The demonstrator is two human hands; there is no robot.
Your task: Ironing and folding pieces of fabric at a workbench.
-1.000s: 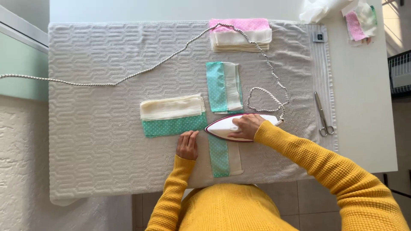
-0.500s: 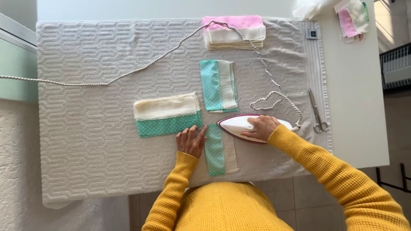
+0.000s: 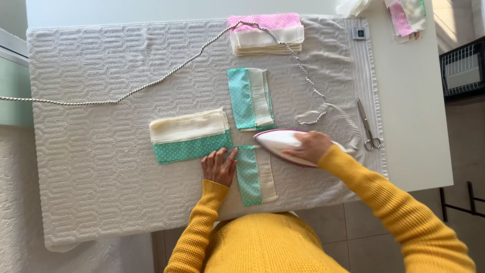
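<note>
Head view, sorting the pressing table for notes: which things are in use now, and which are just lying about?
In use:
- iron, under right hand
- teal-and-cream strip, steadied by left hand
- padded cover

Lying about:
- scissors
- pink-topped fabric stack
- two other teal-and-cream stacks
- scraps

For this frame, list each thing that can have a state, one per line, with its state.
Iron: flat on the padded cover, gripped by the right hand.
Teal and cream strip: flat, left hand pressing beside it.
Teal and cream stack: lying flat, untouched.
Upright teal stack: flat, untouched.
Pink and cream pile: stacked, cord over it.
Scissors: closed, lying flat.
Cord: slack, trailing left.
</note>
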